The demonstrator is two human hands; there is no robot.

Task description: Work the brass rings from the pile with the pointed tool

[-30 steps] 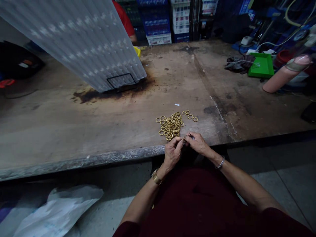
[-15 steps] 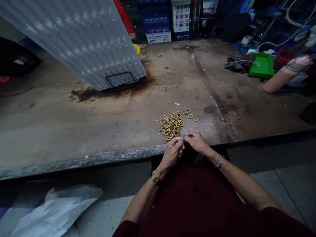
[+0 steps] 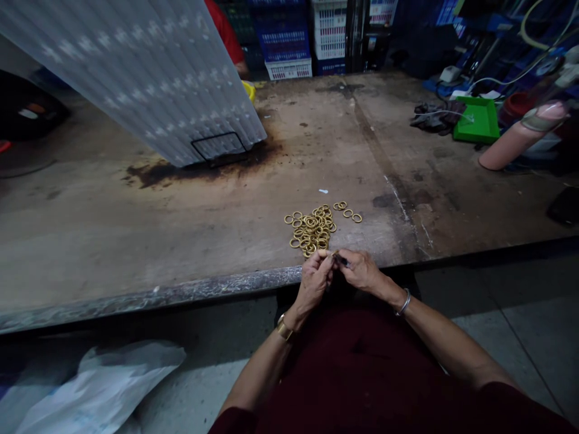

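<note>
At the table's front edge my two hands meet fingertip to fingertip. My left hand [image 3: 315, 278] is closed in a pinch on a brass ring [image 3: 335, 255], of which only a small part shows between the fingers. Closed too, my right hand [image 3: 362, 272] grips a small dark tool [image 3: 342, 261] whose tip touches or nearly touches the ring; its kind is mostly hidden. Just beyond my fingers lies a loose pile of brass rings [image 3: 313, 228]. Several more rings [image 3: 348, 213] lie apart to the pile's right.
A tall ribbed translucent panel [image 3: 181, 90] leans in a black wire stand on the wooden table [image 3: 136, 223]. A green tray [image 3: 477, 120] and a pink cylinder [image 3: 511, 141] stand at right. Someone's red sleeve [image 3: 226, 33] shows behind the panel. A white plastic bag [image 3: 104, 386] lies lower left.
My right hand has turned and shifted slightly left and down, bringing the dark tool from pointing upward to the ring in my left fingers. The pile looks the same.
</note>
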